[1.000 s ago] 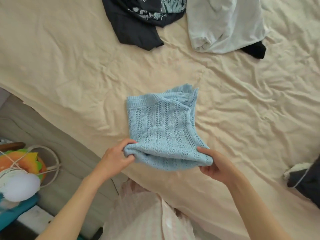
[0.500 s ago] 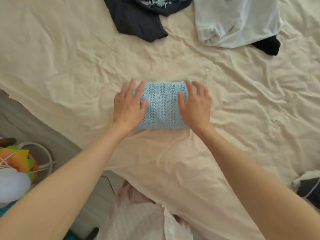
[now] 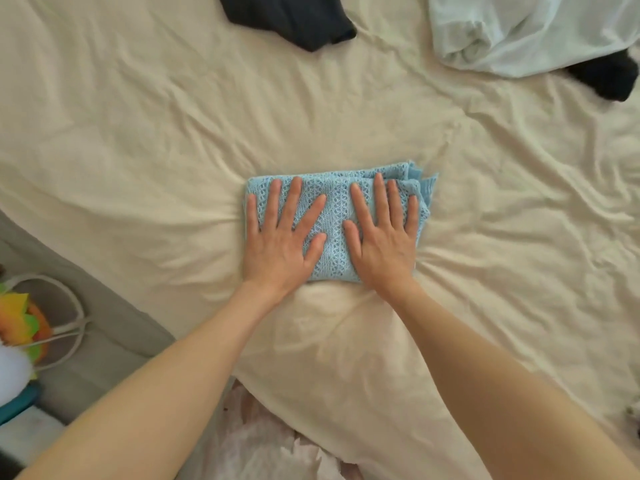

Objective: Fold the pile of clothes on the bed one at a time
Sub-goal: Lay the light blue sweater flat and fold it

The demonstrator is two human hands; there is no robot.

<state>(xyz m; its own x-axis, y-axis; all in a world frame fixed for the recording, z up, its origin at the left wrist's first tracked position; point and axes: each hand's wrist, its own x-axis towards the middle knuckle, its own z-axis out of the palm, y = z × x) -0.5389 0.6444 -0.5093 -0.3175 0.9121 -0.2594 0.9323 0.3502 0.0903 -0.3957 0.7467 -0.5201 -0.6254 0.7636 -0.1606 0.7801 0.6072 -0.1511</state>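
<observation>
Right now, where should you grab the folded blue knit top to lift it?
Probably the two short ends of the blue knit top, sliding fingers under from left and right. It lies flat in stacked layers, loose edges fanning at its right end, so the left hand and right hand should clamp them together.

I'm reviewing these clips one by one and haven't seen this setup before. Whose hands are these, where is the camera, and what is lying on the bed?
There is no machine here. A person wears a camera on the head, so the single view looks forward and down at their own bare arms. The left hand and right hand lie flat, fingers straight and spread, pressing on a folded light blue knit garment. Nothing is gripped. The garment rests on a wrinkled cream bedsheet. Farther away lie unfolded clothes: a dark garment, a pale white garment and a black piece poking out beside it.
</observation>
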